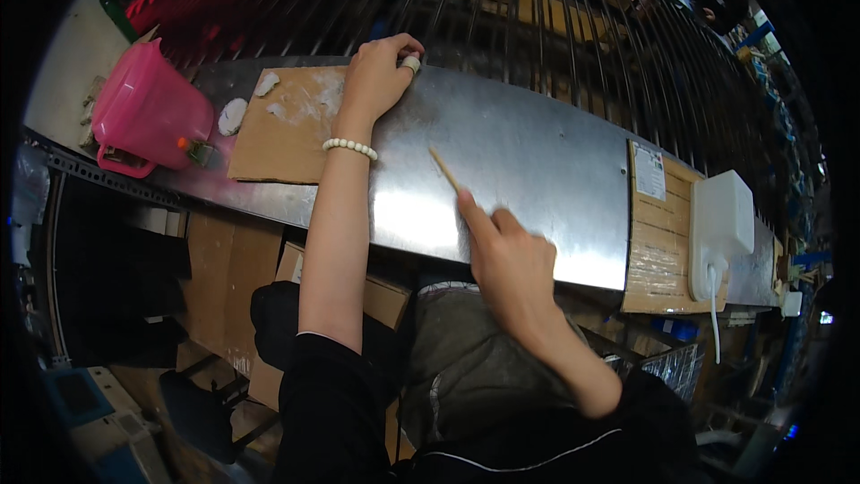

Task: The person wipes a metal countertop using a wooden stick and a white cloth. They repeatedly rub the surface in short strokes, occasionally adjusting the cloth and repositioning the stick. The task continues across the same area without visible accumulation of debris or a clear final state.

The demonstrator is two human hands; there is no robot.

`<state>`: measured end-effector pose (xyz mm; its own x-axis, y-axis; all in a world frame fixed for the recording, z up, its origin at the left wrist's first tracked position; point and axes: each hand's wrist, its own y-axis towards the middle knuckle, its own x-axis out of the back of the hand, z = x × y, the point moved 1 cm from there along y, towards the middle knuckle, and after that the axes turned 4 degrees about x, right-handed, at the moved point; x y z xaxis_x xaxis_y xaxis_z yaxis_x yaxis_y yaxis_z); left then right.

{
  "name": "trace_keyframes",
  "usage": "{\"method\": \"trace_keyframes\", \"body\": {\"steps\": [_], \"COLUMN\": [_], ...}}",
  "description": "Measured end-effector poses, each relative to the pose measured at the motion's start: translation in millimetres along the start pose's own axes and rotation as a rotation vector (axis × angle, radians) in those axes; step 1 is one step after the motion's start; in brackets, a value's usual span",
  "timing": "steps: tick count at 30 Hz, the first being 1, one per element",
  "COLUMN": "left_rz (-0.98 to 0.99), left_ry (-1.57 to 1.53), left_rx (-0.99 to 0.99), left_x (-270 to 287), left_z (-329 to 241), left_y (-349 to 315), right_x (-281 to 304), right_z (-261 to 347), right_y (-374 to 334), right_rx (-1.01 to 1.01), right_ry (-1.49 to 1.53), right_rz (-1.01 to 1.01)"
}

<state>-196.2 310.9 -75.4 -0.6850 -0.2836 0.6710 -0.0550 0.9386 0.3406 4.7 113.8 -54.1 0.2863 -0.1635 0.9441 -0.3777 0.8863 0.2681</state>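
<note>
At the far edge of the steel bench [502,152], my left hand [376,81] is closed, its fingers curled around a small pale ring-shaped piece [410,64]. A string of cream beads [350,147] circles that wrist. Its forearm crosses the right edge of a brown cardboard sheet [279,139], which carries white smears and a small white lump [267,83]. Nearer to me, my right hand [512,264] grips a thin wooden stick [444,168]. The stick points up and left over the bench, its tip apart from the left hand.
Left on the bench stand a pink plastic pitcher [152,108] and a white round lump [232,116]. To the right, a white plastic jug [721,224] with a thin tube rests on a wrapped cardboard piece [658,251]. Dark metal bars [537,18] run behind the bench.
</note>
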Motion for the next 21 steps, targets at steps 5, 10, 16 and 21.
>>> {"method": "trace_keyframes", "body": {"steps": [5, 10, 16, 21], "left_rz": [0.015, -0.015, 0.005, 0.01], "left_ry": [0.033, 0.04, 0.028, 0.03], "left_rx": [0.011, -0.027, -0.026, -0.027], "left_x": [0, -1, -1, 3], "left_z": [-5, -2, 0, -4], "left_y": [0, -3, 1, -2], "right_x": [4, -1, 0, 5], "right_z": [-7, -2, -4, 0], "right_y": [-6, -5, 6, -7], "right_rx": [0.028, 0.016, 0.023, -0.015], "right_ry": [-0.037, -0.058, -0.033, 0.011], "right_rz": [0.014, 0.014, 0.015, 0.032]}}
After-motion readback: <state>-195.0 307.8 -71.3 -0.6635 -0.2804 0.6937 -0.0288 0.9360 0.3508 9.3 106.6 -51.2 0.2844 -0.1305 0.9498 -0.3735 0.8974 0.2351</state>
